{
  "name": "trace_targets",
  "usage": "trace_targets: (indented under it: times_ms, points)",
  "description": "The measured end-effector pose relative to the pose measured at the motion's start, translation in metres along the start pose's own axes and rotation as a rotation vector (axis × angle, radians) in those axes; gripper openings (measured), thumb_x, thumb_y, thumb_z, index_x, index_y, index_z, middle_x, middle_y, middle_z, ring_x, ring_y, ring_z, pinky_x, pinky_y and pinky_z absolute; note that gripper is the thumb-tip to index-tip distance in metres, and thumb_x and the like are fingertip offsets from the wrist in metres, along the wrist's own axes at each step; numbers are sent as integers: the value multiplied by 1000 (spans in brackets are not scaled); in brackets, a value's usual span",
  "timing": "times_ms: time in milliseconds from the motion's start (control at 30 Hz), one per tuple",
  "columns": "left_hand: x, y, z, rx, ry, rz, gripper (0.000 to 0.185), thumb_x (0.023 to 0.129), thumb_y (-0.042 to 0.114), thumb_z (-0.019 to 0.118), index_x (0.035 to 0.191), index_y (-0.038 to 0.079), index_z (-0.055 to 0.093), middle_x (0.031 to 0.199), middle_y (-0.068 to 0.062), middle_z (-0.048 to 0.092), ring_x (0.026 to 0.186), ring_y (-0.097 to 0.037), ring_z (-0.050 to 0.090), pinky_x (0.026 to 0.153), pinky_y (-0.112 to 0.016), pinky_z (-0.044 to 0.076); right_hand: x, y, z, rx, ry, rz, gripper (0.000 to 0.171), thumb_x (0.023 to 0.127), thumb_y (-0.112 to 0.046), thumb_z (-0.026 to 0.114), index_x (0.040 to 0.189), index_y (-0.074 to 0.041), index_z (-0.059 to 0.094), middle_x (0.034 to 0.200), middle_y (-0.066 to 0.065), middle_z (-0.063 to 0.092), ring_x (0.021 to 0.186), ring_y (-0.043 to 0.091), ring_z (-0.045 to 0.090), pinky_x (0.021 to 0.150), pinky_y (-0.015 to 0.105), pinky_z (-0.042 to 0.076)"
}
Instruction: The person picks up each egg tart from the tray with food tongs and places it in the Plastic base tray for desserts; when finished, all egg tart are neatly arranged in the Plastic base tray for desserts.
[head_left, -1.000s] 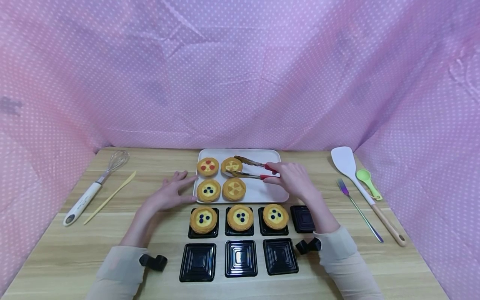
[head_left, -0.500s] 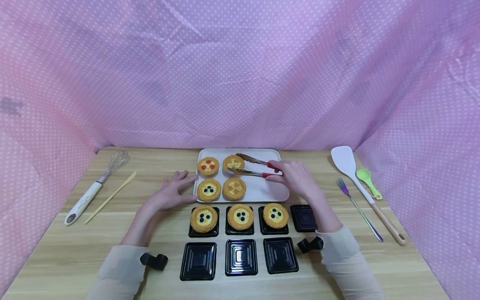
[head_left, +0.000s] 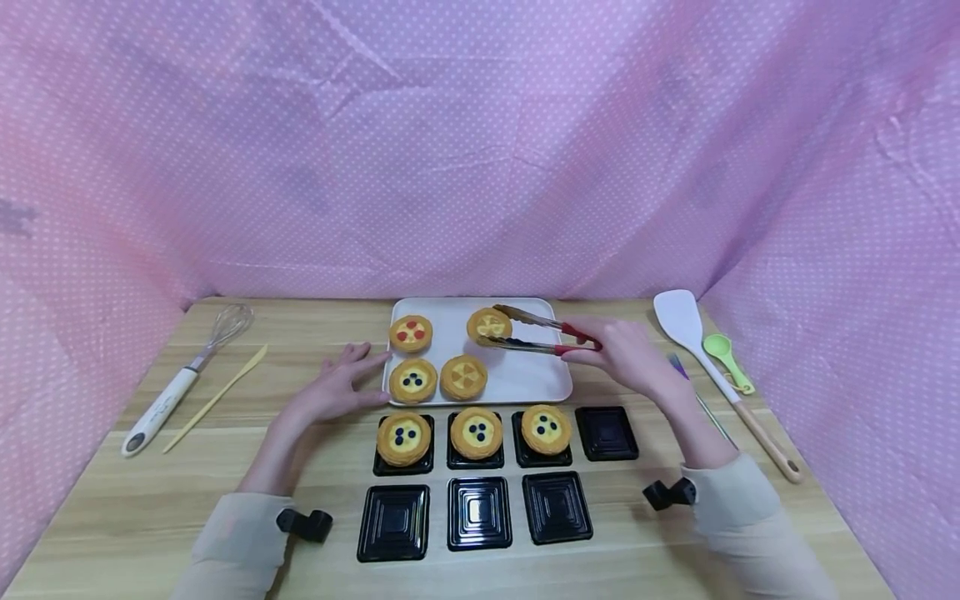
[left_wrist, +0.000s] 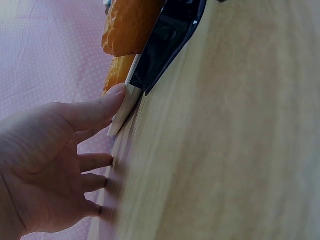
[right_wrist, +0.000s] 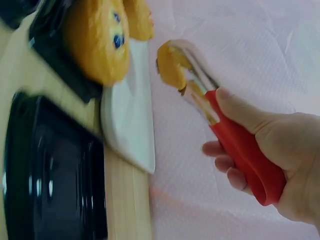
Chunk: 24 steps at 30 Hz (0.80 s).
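My right hand [head_left: 618, 354] grips the red handles of metal tongs [right_wrist: 245, 150]. Their tips pinch an egg tart [head_left: 487, 323] with a yellow wedge pattern, and the right wrist view shows it raised off the white tray [head_left: 528, 379]. My left hand [head_left: 341, 383] has its fingers spread, thumb and forefinger touching the tray's left edge. On that tray lie a tart with red pieces [head_left: 411, 333], a blueberry tart [head_left: 412, 381] and a second wedge-patterned tart [head_left: 463, 378].
In front of the tray, three blueberry tarts sit on black square bases; the middle tart [head_left: 477, 432] is one. Bare black bases include one at right [head_left: 607, 432]. A whisk [head_left: 180, 379] and yellow knife [head_left: 217, 398] lie left; a spatula [head_left: 678, 321], green spoon [head_left: 727, 361] and fork [head_left: 708, 408] lie right.
My right hand has moved right, carrying the wedge-patterned tart in the tongs away from the tray's back middle. My left hand stays at the tray's edge.
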<state>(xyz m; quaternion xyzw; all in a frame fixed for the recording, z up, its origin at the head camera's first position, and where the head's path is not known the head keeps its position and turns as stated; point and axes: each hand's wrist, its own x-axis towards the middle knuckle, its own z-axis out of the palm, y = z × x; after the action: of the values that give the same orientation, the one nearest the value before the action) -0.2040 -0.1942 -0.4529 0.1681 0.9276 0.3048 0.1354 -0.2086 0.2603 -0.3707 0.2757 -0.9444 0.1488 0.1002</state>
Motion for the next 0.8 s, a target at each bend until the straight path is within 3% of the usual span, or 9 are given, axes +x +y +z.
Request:
trace_targets:
  times_ms: [200,467,800]
  points:
    - [0,1,0,-1,-3,5,81,92,47,72,159,18,38,170,-30,8,156,-56,-2,121,-76,-9,-24,13,-17,-49,-18,38,37,91,-46,74,123,-27,73,84,-10,76,72,8,66,57,32,51]
    - [-1,0,0,0,3,6,81,92,48,72,159,17,38,170,-30,8,156,-57,-2,121,-76,-10,-55,27,-41,-76,-28,48,43,89,-42,78,129,-26,72,78,-15,68,66,-1,54,56,21,43]
    - [1,-1,0,8,0,4,82,92,49,71,160,18,38,170,-30,8,156,-57,-3,121,-76,-10,-97,48,-65,-66,14,-29,48,82,-25,85,128,-19,73,74,-23,60,66,-7,47,55,16,38]
